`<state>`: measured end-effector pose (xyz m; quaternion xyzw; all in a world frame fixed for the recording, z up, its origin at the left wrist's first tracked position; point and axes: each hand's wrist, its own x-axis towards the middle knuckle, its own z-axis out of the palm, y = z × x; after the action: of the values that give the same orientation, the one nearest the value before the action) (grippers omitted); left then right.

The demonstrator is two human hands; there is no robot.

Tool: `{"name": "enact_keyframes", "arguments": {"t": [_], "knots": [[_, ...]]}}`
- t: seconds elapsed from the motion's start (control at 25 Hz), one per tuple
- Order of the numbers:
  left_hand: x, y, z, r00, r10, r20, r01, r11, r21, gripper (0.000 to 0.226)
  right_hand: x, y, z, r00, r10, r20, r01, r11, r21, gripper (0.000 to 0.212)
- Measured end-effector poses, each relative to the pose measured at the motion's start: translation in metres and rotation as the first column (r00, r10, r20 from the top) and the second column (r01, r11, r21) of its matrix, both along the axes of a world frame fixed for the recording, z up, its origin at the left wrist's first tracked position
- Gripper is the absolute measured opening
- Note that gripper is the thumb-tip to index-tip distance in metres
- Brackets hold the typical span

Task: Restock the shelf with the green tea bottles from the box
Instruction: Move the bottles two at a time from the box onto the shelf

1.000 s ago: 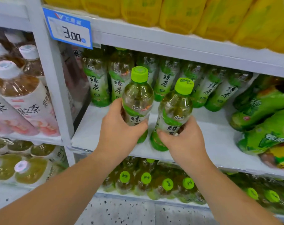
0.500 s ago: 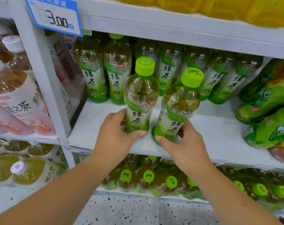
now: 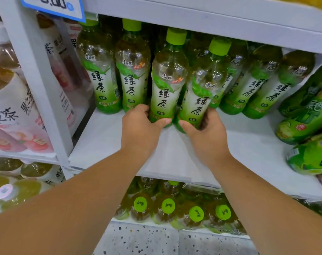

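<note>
Two green tea bottles with lime caps stand side by side on the white shelf. My left hand grips the base of the left bottle. My right hand grips the base of the right bottle, which leans slightly right. Both sit just in front of the back row of green tea bottles. The box is out of view.
A white upright post bounds the shelf on the left, with peach tea bottles beyond it. Green bottles of another drink lie at the right. More green-capped bottles fill the shelf below. A low shelf board runs overhead.
Both hands have pushed the two bottles deeper onto the shelf, up against the back row. My grip has slid down to the bottle bases.
</note>
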<state>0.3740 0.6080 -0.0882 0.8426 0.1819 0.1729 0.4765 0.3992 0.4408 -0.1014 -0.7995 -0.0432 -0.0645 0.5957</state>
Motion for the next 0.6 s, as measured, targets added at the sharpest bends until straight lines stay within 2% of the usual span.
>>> {"name": "enact_keyframes", "arguments": {"t": [0.32,0.52,0.6], "knots": [[0.005,-0.006,-0.003,0.994,0.096,0.043,-0.096,0.995,-0.009,0.031,0.01,0.006,-0.005,0.999,-0.034,0.015,0.033,0.999,0.026,0.051],[-0.002,-0.002,-0.016,0.995,0.066,0.074,-0.063,0.997,-0.051,0.052,0.008,0.003,-0.01,0.999,-0.033,0.022,0.035,0.995,-0.093,0.06],[-0.001,-0.004,-0.018,0.992,0.113,0.058,-0.108,0.991,-0.078,0.038,0.008,0.003,-0.012,0.999,-0.042,0.028,0.045,0.994,-0.102,0.059]]}}
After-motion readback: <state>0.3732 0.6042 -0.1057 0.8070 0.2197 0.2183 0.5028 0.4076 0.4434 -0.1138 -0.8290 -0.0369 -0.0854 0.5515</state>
